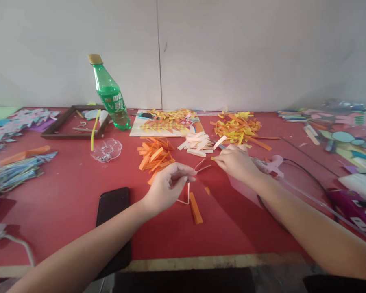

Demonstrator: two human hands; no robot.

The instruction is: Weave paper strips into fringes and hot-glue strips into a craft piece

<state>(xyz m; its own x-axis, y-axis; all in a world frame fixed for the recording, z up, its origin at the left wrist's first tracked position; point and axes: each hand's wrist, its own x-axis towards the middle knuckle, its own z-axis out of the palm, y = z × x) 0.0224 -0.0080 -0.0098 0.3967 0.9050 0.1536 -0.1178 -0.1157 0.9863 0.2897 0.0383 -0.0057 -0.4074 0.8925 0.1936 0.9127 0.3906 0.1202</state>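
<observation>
My left hand (pixel 169 185) is closed in a pinch at the middle of the red table, and a thin pale strip (pixel 203 168) sticks out from its fingertips. Another narrow white strip (pixel 188 194), bent at an angle, shows below that hand. My right hand (pixel 236 162) pinches a small yellow-orange paper piece (pixel 212 158) between thumb and forefinger. On the table below lie a flat orange paper strip (pixel 195 208) and a small orange scrap (pixel 207 190). Just beyond my hands are piles of orange strips (pixel 155 154) and pale pink strips (pixel 198 143).
Yellow and orange curled paper (pixel 239 128) lies behind my right hand, near a pink glue gun (pixel 274 166) with a cord. A tilted green bottle (pixel 111 97), a clear flower-shaped dish (pixel 106 150), a dark frame (pixel 57 135) and a black phone (pixel 113 203) are on the left.
</observation>
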